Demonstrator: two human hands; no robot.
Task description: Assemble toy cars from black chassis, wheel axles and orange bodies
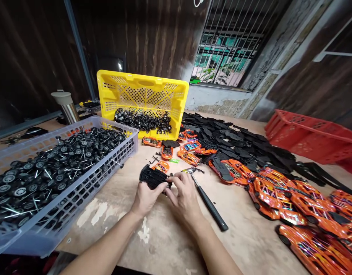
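Observation:
My left hand (147,196) is closed around a black plastic toy car chassis (153,176), its ribbed face showing, held tilted above the table. At the chassis's right end, the fingers of my right hand (183,191) are pinched together on a small dark part, mostly hidden by the fingertips. A hammer (210,206) with a black handle lies just right of my right hand. Just beyond the chassis sits an orange toy car body (161,166). More orange bodies (188,157) lie farther back, some with black chassis on or beside them.
To the left stands a translucent crate (107,173) full of wheels on axles. A yellow basket (144,82) tipped on its side holds more. Black chassis (236,141) are heaped at the back right, near a red crate (304,131). Orange toy cars (276,191) pile up at right.

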